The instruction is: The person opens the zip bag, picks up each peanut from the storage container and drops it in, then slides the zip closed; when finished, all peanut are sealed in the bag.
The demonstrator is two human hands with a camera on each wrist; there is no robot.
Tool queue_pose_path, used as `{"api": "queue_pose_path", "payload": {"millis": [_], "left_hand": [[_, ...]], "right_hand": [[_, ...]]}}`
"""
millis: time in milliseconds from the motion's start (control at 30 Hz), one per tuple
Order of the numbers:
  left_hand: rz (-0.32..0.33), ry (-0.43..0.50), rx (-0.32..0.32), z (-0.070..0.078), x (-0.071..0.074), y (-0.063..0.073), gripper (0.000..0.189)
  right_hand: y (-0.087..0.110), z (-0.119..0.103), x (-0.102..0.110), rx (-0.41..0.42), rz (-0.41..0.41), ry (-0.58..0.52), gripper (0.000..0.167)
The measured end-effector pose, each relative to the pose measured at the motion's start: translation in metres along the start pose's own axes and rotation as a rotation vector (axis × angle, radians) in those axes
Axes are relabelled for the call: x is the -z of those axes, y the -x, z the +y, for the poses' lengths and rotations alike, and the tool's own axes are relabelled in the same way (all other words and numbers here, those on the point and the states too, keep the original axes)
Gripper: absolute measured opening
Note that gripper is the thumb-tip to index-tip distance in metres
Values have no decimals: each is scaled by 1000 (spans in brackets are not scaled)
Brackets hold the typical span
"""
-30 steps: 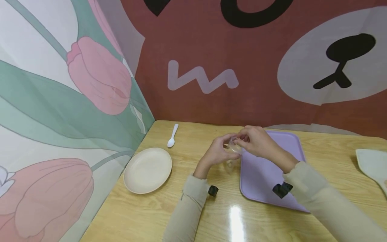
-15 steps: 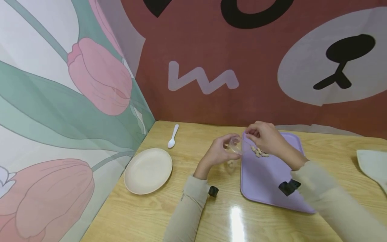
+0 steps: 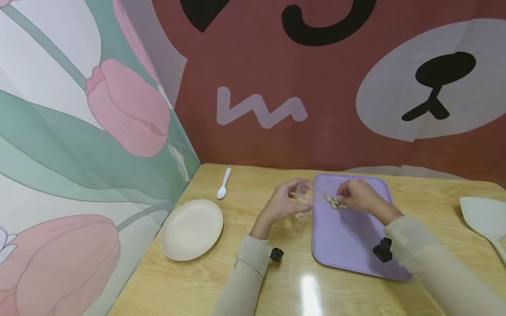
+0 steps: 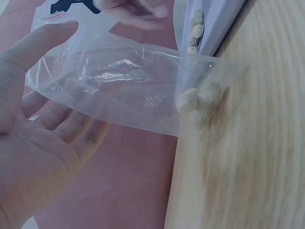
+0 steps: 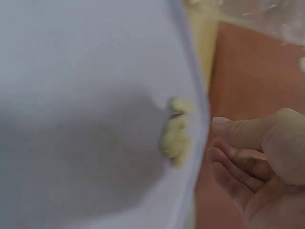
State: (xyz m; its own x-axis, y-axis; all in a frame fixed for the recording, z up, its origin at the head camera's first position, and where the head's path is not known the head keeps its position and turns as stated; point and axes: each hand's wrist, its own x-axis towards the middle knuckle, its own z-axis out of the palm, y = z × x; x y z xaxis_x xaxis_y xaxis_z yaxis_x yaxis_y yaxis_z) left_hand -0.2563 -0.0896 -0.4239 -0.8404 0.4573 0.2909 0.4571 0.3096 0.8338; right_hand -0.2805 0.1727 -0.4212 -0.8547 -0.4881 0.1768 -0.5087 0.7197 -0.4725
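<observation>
My left hand (image 3: 282, 199) holds a clear plastic zip bag (image 4: 124, 81) by its mouth, thumb on one side and fingers around the other. A few peanuts (image 4: 200, 102) lie at the bottom of the bag, which hangs low near the table. More peanuts (image 3: 336, 202) are gathered in a small group on the purple tray (image 3: 340, 241), near its left edge. Above the tray, next to that group, is my right hand (image 3: 361, 195). In the right wrist view, its thumb and bent fingers stand slightly apart, with nothing visible between them.
A cream plate (image 3: 191, 230) lies on the left of the wooden table (image 3: 253, 272). Behind it is a small white spoon (image 3: 224, 184). At the far right lies a white spatula (image 3: 480, 217). A printed cloth (image 3: 245, 145) stands along the table's back edge.
My right hand has moved from the bag's mouth rightward and down over the tray, beside the peanuts. The left hand keeps holding the bag in nearly the same place.
</observation>
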Motion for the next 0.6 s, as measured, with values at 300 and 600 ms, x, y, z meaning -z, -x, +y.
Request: {"api": "queue_pose_path", "payload": {"millis": [300,600], "left_hand": [[-1,4,25,-2,-1,1,70],[-18,22,36,29,7,7,66]], "right_hand": [[11,24,-23,-4,-19,11,9],[9,27,-27,-23,11,3,10]]}}
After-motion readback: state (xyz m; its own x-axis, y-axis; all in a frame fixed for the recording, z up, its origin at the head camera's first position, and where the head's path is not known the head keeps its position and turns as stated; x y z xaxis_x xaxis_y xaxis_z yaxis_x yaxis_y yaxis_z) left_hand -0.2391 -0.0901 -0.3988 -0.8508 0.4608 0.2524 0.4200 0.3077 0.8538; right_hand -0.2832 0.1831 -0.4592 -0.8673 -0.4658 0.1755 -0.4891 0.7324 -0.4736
